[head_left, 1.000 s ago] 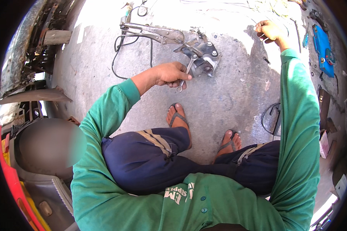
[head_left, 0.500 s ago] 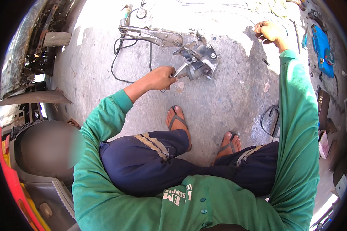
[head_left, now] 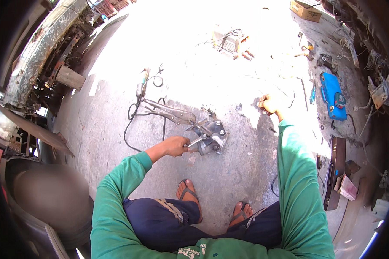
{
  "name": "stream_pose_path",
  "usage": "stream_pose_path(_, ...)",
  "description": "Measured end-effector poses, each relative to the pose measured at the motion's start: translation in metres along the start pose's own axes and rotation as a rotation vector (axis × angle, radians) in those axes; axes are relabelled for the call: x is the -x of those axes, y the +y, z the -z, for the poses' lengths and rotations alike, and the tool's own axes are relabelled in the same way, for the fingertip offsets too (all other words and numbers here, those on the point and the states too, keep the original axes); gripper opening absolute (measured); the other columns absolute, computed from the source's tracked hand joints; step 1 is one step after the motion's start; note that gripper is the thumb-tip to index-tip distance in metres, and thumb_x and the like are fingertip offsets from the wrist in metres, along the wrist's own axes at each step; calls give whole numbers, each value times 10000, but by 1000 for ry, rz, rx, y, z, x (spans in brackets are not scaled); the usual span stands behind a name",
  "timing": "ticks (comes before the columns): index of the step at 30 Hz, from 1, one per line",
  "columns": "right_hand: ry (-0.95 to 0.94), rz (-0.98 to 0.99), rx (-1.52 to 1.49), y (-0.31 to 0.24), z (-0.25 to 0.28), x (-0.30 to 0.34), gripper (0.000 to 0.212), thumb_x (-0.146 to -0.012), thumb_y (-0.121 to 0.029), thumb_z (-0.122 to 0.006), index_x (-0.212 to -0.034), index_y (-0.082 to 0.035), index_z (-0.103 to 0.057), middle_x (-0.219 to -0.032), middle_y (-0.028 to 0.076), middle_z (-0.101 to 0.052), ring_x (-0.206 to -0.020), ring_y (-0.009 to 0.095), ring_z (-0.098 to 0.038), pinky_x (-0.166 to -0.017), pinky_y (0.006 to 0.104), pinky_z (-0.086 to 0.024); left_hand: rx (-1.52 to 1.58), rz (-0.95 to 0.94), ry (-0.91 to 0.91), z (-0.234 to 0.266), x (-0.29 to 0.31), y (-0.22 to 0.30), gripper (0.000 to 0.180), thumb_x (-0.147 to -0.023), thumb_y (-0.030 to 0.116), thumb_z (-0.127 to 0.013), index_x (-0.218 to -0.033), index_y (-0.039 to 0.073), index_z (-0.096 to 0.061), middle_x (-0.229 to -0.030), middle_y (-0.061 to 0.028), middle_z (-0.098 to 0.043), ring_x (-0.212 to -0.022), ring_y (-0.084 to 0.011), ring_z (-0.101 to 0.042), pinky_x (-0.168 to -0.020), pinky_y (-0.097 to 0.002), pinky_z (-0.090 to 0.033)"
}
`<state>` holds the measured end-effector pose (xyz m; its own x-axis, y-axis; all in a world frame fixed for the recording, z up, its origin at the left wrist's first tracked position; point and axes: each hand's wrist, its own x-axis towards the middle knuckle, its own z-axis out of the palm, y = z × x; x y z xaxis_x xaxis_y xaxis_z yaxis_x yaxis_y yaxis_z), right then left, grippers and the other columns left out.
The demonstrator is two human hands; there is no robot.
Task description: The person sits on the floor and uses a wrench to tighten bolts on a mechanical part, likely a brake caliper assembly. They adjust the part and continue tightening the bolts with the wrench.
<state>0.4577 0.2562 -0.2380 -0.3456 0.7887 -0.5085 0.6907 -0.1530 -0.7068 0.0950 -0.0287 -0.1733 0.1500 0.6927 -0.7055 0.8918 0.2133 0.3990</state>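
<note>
My left hand is closed on a wrench, whose head sits at a bolt on a dark metal bracket assembly. A round grey cylindrical part belongs to the near side of this assembly, right by my fingers. Long-handled locking pliers lie against the assembly and point to the left. My right hand is stretched forward over the floor, apart from the assembly. Its fingers are curled together in bright light; what they hold, if anything, I cannot make out.
A grinder-like tool with a black cord lies beyond the pliers. Farther off stands a boxy machine with cables. To the right are a blue case, a screwdriver and a brown box. Vehicle parts line the left.
The view has tilted up, so more floor ahead shows and everything sits lower in it. My left hand keeps its hold on the wrench; my right hand is still held out, fingers curled.
</note>
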Motion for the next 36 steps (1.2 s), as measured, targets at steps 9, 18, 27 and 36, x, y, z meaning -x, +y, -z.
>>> stream_pose_path(9,-46,116,-97,-13,9,15,134,-896,-144,-728,-878,-11,-722,-668,58,-644,-527,155,-572,-449,349,-430,1435,260,-215,-48,-11,57,279,-1017,242,-652,-1145,1,-594,-950,-134,-725,-595,-176,-637,-512,-316,-506)
stream_pose_path(18,-21,115,-164,-6,17,14,154,-889,-136,-749,-944,6,-730,-869,83,-724,-649,197,-658,-515,352,-534,267,100,10,-27,8,4,322,-1008,257,-603,-1122,-42,-621,-802,-147,-705,-647,-222,-680,-585,-382,-527)
stream_pose_path(27,-32,78,-71,-11,14,18,186,-889,-174,-772,-903,-17,-673,-771,61,-668,-582,192,-643,-498,358,-517,-275,-78,112,-7,0,-25,315,-981,300,-591,-1160,58,-687,-767,-160,-709,-722,-302,-721,-683,-466,-539)
stream_pose_path(36,-40,77,-41,4,25,4,228,-920,-270,-753,-922,-49,-698,-766,46,-664,-574,167,-635,-463,356,-513,-309,-134,98,11,3,-21,271,-990,267,-601,-1138,52,-674,-718,-138,-686,-677,-320,-690,-665,-470,-508)
